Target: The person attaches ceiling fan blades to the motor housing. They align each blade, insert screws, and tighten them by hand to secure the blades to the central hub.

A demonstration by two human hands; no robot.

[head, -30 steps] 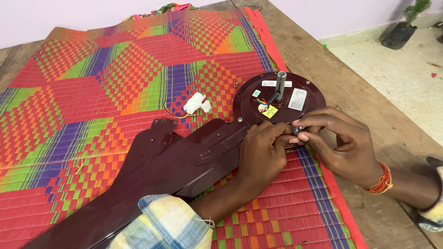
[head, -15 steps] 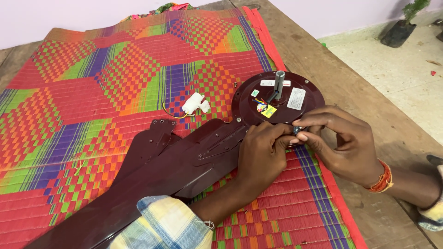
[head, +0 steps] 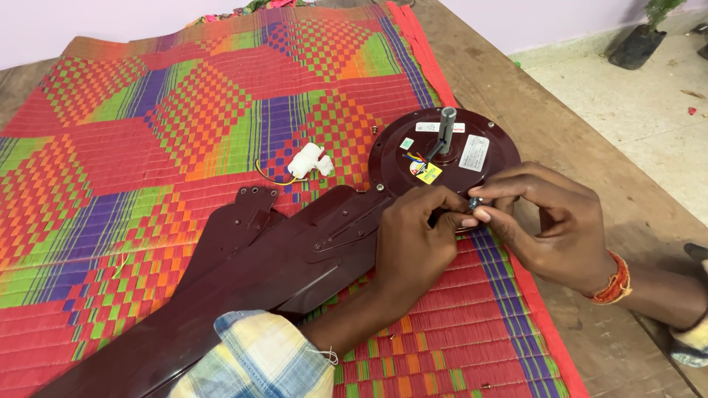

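A dark maroon ceiling fan motor [head: 472, 147] lies on a bright woven mat [head: 184, 125], its grey shaft [head: 446, 121] pointing up. Long maroon blades [head: 243, 287] stretch from it toward the lower left. My left hand [head: 413, 236] rests on the blade root at the motor's near rim, fingers curled. My right hand [head: 546, 214] meets it there and pinches a small metal screw [head: 474, 203] between thumb and fingertips. An orange thread band circles my right wrist.
A white plastic wire connector [head: 310, 161] with a yellow wire lies on the mat left of the motor. The mat covers a wooden table [head: 590, 191]. Beyond the table's right edge is a pale floor with a dark potted plant [head: 649, 37].
Both hands stay at the motor's near rim; the fingers shift only slightly around the small screw. The fan has not moved.
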